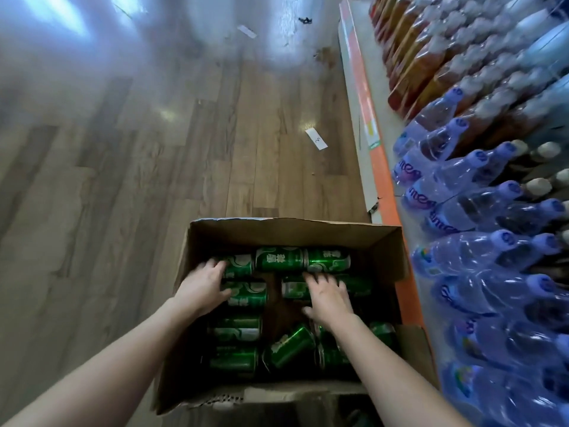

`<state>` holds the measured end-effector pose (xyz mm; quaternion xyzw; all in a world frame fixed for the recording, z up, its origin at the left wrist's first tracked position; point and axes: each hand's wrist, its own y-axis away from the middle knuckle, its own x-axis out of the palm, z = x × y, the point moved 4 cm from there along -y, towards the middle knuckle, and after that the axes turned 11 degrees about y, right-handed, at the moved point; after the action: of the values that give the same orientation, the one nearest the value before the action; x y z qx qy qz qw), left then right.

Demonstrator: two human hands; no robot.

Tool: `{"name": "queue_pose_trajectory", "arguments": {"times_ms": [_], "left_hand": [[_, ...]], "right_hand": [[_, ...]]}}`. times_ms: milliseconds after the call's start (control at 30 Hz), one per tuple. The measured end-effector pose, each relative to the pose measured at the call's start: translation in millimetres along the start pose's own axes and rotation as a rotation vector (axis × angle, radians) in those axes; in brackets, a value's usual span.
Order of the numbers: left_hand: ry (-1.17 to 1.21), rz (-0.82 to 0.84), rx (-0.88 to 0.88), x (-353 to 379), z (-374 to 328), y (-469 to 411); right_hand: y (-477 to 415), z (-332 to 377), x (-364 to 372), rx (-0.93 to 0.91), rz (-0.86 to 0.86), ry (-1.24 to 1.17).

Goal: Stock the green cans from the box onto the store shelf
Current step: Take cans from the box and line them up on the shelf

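The green cans [278, 258] lie on their sides in the open cardboard box [295, 231], roughly in rows, with one tilted can [291, 346] nearer to you. Your left hand [201, 288] rests on the cans at the box's left side, fingers spread across the far-left can [238, 266] and thumb against the one just below it [248, 295]. Your right hand [329, 300] lies over a can in the right column [294, 289], fingers splayed and only slightly bent, thumb held out. Neither hand has closed round a can.

The box sits on the wood-plank floor [154, 180], just beside the orange-edged store shelf [385, 186]. That shelf holds wrapped packs of blue-capped bottles [480, 211] and, farther along, amber drinks [412, 66]. A paper slip [316, 138] lies on the floor.
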<state>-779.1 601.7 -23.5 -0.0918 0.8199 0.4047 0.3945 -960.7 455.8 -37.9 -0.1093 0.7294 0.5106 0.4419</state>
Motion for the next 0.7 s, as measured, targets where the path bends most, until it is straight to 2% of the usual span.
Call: {"name": "queue_pose_trajectory", "arguments": {"times_ms": [167, 267, 433, 700], "left_hand": [[0.149, 0.051, 0.011, 32, 18, -47], [0.163, 0.040, 0.063, 43, 22, -69], [0.220, 0.004, 0.132, 51, 20, -92], [0.113, 0.075, 0.176, 48, 24, -104]], "right_hand": [[-39, 7, 28, -0.063, -0.012, 0.046], [-52, 6, 38, -0.076, -0.046, 0.126], [-64, 8, 54, -0.045, -0.107, 0.100], [-71, 6, 62, -0.033, -0.116, 0.032]]}}
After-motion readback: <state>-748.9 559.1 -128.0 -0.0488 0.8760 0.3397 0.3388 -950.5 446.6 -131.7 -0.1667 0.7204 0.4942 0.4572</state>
